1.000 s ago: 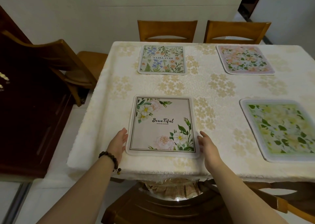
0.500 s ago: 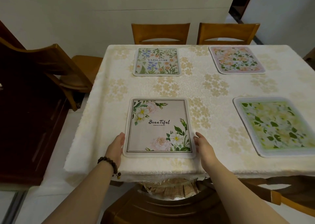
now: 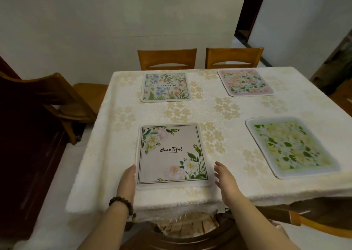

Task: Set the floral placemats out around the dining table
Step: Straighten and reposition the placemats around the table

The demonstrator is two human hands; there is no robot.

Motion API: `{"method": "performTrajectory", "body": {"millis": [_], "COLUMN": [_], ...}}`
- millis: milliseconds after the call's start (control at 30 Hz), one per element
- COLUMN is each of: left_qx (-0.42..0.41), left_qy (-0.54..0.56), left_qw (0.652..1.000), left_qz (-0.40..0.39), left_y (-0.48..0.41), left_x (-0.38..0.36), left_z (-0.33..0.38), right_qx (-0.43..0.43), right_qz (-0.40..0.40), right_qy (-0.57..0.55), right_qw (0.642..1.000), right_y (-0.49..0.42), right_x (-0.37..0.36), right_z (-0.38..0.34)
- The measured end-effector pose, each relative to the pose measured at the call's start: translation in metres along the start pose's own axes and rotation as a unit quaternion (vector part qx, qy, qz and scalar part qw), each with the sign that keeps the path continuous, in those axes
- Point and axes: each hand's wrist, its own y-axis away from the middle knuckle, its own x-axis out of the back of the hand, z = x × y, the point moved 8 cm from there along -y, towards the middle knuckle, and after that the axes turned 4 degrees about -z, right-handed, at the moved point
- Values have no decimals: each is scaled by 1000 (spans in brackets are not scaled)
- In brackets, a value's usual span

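Note:
Four floral placemats lie flat on the dining table (image 3: 224,109) with its cream tablecloth. The nearest, a beige "Beautiful" placemat (image 3: 172,155), sits at the front left. My left hand (image 3: 127,180) rests flat against its left edge, fingers straight. My right hand (image 3: 225,179) hovers just off its right edge, fingers apart, holding nothing. A green-and-yellow placemat (image 3: 291,147) lies at the front right. A blue-flowered placemat (image 3: 165,87) and a pink-flowered placemat (image 3: 244,82) lie at the far side.
Two wooden chairs (image 3: 167,59) (image 3: 234,57) stand behind the far edge. Another chair (image 3: 57,101) stands at the left, beside dark wooden furniture (image 3: 24,154). A chair back (image 3: 190,232) sits below the near table edge. A doorway (image 3: 245,13) opens at the back right.
My right hand has come off the beige placemat's right edge and drawn slightly away. My left hand stays at the left edge. The view has tilted up and back.

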Motion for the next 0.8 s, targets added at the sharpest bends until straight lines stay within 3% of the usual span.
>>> {"method": "performTrajectory", "body": {"millis": [200, 800], "left_qx": [60, 27], "left_qy": [70, 66], "left_qw": [995, 997], "left_qz": [-24, -5], "left_y": [5, -13], "left_x": [-3, -2], "left_z": [-17, -7], "right_qx": [-30, -36], "right_qz": [-9, -12], "right_qy": [7, -10], "right_qw": [999, 999], "right_y": [5, -10], "right_x": [-8, -22], "right_z": [18, 5]}}
